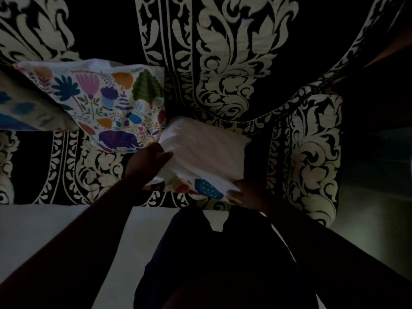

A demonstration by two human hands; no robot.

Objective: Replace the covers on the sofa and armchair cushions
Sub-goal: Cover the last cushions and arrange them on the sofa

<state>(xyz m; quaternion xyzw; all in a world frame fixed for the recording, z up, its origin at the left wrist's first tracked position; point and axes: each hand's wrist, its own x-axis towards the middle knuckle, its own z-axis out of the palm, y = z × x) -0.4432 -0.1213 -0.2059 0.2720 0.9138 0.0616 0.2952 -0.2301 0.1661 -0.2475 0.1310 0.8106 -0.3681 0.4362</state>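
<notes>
A plain white cushion insert [205, 148] lies on the sofa seat near the front edge, with its near end inside a colourful floral cover [207, 188]. My left hand [148, 162] grips the left side of the insert and the cover's edge. My right hand [247, 194] pinches the cover's right corner at the insert's near right end. A cushion in a floral animal-print cover [107, 103] leans against the backrest to the left.
The sofa [223, 74] wears a black and cream damask throw; its right armrest [312, 152] stands close to my right hand. Another patterned cushion [20, 110] lies at the far left. Pale floor [44, 230] runs below the seat edge; my dark-clothed legs stand at the front.
</notes>
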